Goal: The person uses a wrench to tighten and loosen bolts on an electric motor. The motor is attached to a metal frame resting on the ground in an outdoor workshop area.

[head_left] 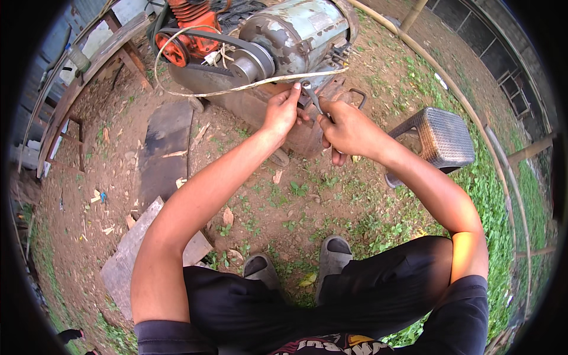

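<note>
Dark shirt cloth [343,344] sits nearest, and beyond it the right hand [350,127] grasps a wrench [312,97] in bent fingers, its shaft slanting up-left below the motor [305,26], head beside the left hand [283,110], whose hold I cannot tell

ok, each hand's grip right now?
Left hand: partly curled beside the wrench; grip can't be told.
Right hand: grip closed, holding the wrench.

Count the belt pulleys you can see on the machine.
2: one red spoked pulley beside the red finned pump, and one silver-grey pulley at the left end of the worn motor. Others may be hidden behind.
</note>
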`<state>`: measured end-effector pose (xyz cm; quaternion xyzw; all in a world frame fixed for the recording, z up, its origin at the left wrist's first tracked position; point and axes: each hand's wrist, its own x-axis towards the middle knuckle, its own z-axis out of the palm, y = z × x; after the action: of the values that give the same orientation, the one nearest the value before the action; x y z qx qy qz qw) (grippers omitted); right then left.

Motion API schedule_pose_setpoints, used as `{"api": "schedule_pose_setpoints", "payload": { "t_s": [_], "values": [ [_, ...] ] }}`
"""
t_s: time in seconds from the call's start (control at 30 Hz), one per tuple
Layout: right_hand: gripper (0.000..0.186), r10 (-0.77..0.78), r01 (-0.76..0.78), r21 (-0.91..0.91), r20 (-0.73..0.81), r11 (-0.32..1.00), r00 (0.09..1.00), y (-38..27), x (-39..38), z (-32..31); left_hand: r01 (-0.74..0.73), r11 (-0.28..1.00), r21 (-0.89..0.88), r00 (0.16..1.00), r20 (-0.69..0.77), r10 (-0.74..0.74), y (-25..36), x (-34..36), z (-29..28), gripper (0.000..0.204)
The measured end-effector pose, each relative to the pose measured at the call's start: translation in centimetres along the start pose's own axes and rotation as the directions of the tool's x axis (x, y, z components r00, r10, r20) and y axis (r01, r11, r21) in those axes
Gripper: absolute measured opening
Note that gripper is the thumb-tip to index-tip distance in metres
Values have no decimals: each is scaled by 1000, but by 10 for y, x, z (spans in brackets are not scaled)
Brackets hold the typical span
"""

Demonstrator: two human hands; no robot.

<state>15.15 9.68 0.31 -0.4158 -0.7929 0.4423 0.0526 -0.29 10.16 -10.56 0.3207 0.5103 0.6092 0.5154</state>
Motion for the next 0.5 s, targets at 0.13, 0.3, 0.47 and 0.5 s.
{"api": "schedule_pose_setpoints", "payload": {
  "t_s": [0.13,0.3,0.47,0.5],
  "values": [
    [21,-69,63,-173,-33,983,997,6,-2,-3,-5,1000,-1,1000,-18,5,2,-3,-1,44],
    [26,-102,96,-293,-5,951,995,-1,-1,-12,-17,1000,15,999,-34,18,0,-2,-1,44],
    [36,1,22,-316,72,949,997,-10,5,-11,-35,999,29,999,-40,36,-4,1,-2,45],
    [38,36,-3,-314,100,949,994,-12,7,-9,-35,999,28,999,-41,36,-5,1,-3,44]
  ]
}}
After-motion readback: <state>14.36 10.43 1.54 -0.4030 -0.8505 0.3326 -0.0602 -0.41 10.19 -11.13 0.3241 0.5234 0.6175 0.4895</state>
